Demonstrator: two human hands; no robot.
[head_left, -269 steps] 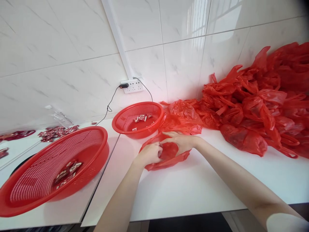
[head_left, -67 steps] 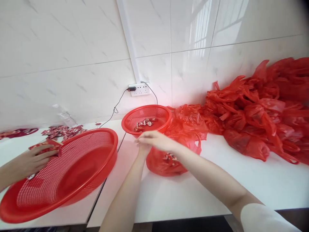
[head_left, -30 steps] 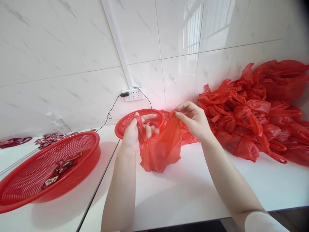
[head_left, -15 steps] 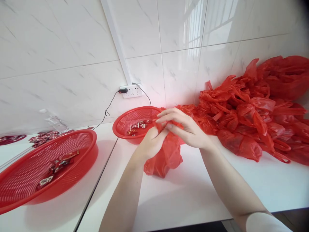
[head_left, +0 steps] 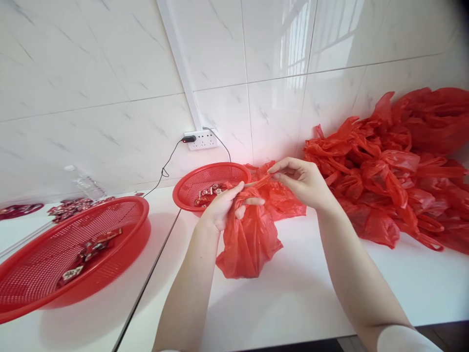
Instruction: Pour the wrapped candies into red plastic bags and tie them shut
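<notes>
A red plastic bag (head_left: 251,244) hangs gathered below my left hand (head_left: 224,204), its bottom at the white tabletop. The left thumb and fingers are closed round the bag's neck. My right hand (head_left: 298,181) pinches a stretched strip of the same bag, drawn out to the right of the neck. What the bag contains cannot be seen through the film. Just behind my left hand stands a small red mesh basket (head_left: 186,188) with several wrapped packets (head_left: 208,194) in it.
A larger red mesh basket (head_left: 141,220) with a few packets stands at left. Many red bags (head_left: 381,171) are heaped along the wall at right. A power strip (head_left: 203,139) with a black cable is on the wall. A clear bottle (head_left: 86,183) lies behind the larger basket.
My hands have moved apart. The right hand has drawn a strip of the bag out to the right, while the left now grips the neck. The bag's body shows more fully.
</notes>
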